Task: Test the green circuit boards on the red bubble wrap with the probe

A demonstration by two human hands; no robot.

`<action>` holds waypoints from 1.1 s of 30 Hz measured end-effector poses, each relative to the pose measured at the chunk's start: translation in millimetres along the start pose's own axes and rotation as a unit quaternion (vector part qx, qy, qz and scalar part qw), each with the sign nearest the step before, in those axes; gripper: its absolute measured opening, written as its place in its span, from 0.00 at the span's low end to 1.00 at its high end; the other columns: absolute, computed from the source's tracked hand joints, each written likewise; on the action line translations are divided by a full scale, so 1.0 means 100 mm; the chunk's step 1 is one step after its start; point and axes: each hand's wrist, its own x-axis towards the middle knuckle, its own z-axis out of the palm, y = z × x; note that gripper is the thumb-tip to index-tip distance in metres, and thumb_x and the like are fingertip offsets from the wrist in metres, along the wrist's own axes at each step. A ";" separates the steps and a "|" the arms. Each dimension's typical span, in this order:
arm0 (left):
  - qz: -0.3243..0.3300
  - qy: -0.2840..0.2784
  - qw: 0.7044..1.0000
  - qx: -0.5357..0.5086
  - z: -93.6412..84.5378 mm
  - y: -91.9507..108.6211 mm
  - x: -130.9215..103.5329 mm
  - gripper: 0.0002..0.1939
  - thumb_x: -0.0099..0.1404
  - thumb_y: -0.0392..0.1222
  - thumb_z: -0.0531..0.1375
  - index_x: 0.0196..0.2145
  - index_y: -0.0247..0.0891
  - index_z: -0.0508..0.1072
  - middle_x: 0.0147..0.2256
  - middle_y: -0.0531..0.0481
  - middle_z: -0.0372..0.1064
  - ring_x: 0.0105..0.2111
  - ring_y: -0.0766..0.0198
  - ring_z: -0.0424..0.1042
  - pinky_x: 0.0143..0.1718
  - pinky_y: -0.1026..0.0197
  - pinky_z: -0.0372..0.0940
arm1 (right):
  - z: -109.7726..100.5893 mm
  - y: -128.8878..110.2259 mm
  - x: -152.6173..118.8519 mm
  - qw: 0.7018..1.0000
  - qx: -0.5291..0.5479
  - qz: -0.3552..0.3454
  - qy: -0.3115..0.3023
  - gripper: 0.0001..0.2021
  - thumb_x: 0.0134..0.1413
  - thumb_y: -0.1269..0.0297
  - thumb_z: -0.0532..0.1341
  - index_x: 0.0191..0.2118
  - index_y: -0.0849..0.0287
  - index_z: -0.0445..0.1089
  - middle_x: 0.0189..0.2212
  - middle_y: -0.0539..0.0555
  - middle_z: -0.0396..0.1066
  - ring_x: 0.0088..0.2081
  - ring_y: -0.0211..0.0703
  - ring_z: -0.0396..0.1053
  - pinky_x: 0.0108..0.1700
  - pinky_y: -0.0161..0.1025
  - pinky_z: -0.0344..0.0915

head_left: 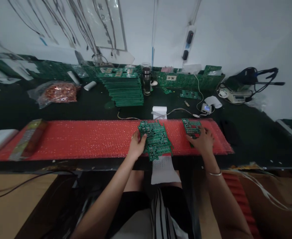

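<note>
A loose pile of green circuit boards (158,137) lies on a white wrapping strip (163,171) that hangs over the table's front edge. My left hand (137,146) grips the pile's left side, thumb on top and the other fingers partly hidden. To the right, my right hand (203,141) is closed around the right side of a separate circuit board (189,123), thumb at its lower edge and fingers over its far side. Beneath both sits red bubble wrap (93,137), spread along the table. Whether that right board is single or several stacked, I cannot tell.
Behind the wrap stand a tall stack of green boards (124,88) and a glass bottle (146,81). A taped bar (29,139) weighs on the wrap's left end. A bag of copper-coloured parts (61,92) is back left; a cable leads to a small display device (206,108).
</note>
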 end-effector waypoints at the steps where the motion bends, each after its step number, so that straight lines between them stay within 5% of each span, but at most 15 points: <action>1: -0.022 0.014 0.999 -0.019 -0.01 0.01 0.00 0.23 0.67 0.51 0.57 0.53 0.35 0.70 0.54 0.37 0.69 0.58 0.49 0.67 0.62 0.47 0.60 | -0.02 -0.14 -0.03 0.999 0.028 -0.025 0.003 0.40 0.45 0.41 0.63 0.60 0.63 0.63 0.54 0.72 0.63 0.53 0.68 0.63 0.50 0.58 0.60; 5: -0.061 0.050 0.997 -0.021 -0.02 0.04 -0.02 0.21 0.67 0.48 0.56 0.53 0.33 0.70 0.55 0.36 0.68 0.60 0.48 0.65 0.64 0.46 0.56 | 0.04 -0.84 -0.31 0.986 0.083 -0.136 -0.044 0.39 0.44 0.41 0.65 0.59 0.59 0.64 0.54 0.69 0.63 0.52 0.65 0.64 0.50 0.56 0.62; 9: 0.010 0.030 0.998 0.057 0.00 -0.01 -0.10 0.22 0.67 0.48 0.54 0.52 0.30 0.71 0.55 0.32 0.66 0.60 0.46 0.64 0.64 0.44 0.55 | 0.25 -1.24 -0.56 0.988 0.046 -0.141 -0.052 0.40 0.42 0.42 0.66 0.58 0.63 0.65 0.52 0.71 0.63 0.51 0.69 0.62 0.50 0.60 0.60; 12: 0.093 0.013 0.985 0.148 0.03 -0.05 -0.22 0.28 0.66 0.52 0.55 0.56 0.26 0.67 0.59 0.27 0.59 0.64 0.43 0.57 0.65 0.41 0.53 | 0.32 -1.12 -0.54 0.991 0.049 -0.120 -0.036 0.39 0.44 0.43 0.65 0.58 0.63 0.64 0.53 0.71 0.62 0.51 0.68 0.62 0.50 0.61 0.60; 16: 0.152 -0.008 0.959 0.238 0.09 -0.02 -0.35 0.44 0.61 0.64 0.59 0.62 0.25 0.60 0.66 0.24 0.47 0.67 0.36 0.47 0.64 0.36 0.51 | 0.21 -0.57 -0.22 0.996 0.050 -0.071 0.001 0.39 0.44 0.42 0.65 0.59 0.62 0.64 0.54 0.70 0.61 0.52 0.67 0.63 0.52 0.61 0.60; 22: 0.128 -0.019 0.959 0.251 0.18 -0.06 -0.31 0.49 0.59 0.66 0.59 0.64 0.25 0.56 0.67 0.23 0.44 0.68 0.32 0.43 0.64 0.33 0.48 | -0.03 0.10 0.11 0.987 0.134 -0.074 -0.041 0.37 0.44 0.37 0.63 0.52 0.62 0.68 0.47 0.65 0.67 0.49 0.57 0.66 0.53 0.53 0.63; 27: 0.101 0.028 0.984 0.141 0.21 -0.08 -0.22 0.38 0.66 0.57 0.55 0.64 0.27 0.55 0.62 0.28 0.57 0.66 0.40 0.52 0.65 0.38 0.50 | 0.02 -0.29 -0.16 0.974 0.189 -0.109 -0.057 0.34 0.46 0.38 0.63 0.51 0.60 0.69 0.46 0.64 0.67 0.47 0.54 0.68 0.52 0.52 0.65; 33: 0.019 0.055 0.998 0.011 0.18 0.00 -0.14 0.23 0.67 0.47 0.55 0.56 0.34 0.65 0.57 0.36 0.66 0.61 0.47 0.61 0.65 0.43 0.53 | 0.38 -1.03 -0.58 0.981 0.094 -0.156 -0.060 0.38 0.45 0.37 0.64 0.56 0.60 0.66 0.54 0.70 0.62 0.54 0.68 0.62 0.51 0.62 0.62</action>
